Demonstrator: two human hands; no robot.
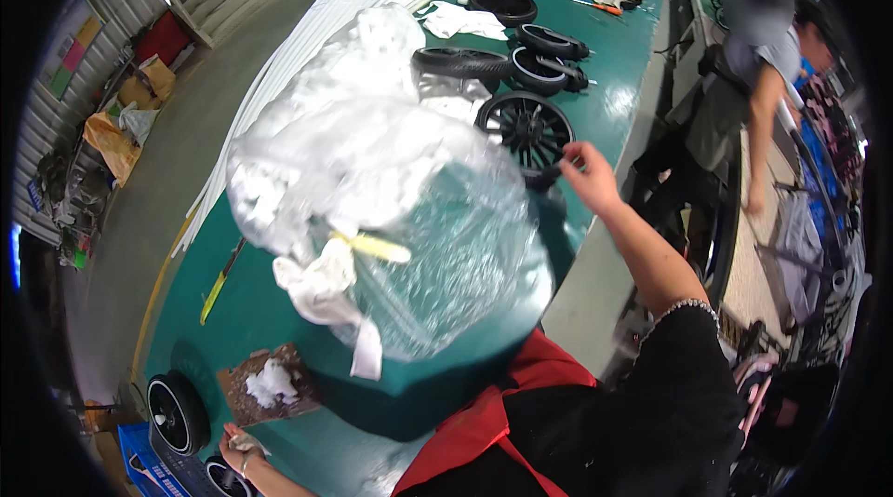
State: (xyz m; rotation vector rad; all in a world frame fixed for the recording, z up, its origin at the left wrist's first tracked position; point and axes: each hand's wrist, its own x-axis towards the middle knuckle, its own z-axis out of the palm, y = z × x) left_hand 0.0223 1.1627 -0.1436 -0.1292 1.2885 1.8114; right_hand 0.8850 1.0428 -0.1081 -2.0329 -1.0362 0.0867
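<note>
At the table's right edge, my right hand (590,179) pinches the rim of a black spoked wheel (526,130) between thumb and fingers. Low on the left, my left hand (241,446) is closed, with something whitish at its fingers that I cannot make out. Just above that hand lies a brown board (238,395) carrying a white, paste-like lump (272,383). A black wheel with a white ring (177,413) stands upright to the left of the board. Another wheel (226,476) shows partly below my left hand.
A large clear plastic bag (446,264) with white contents covers the green table's (372,404) middle. A white glove (321,283) and a yellow-handled tool (377,248) lie on it. Several wheels (549,41) lie farther back, beside long white tubes (279,60). A co-worker (744,69) stands at right.
</note>
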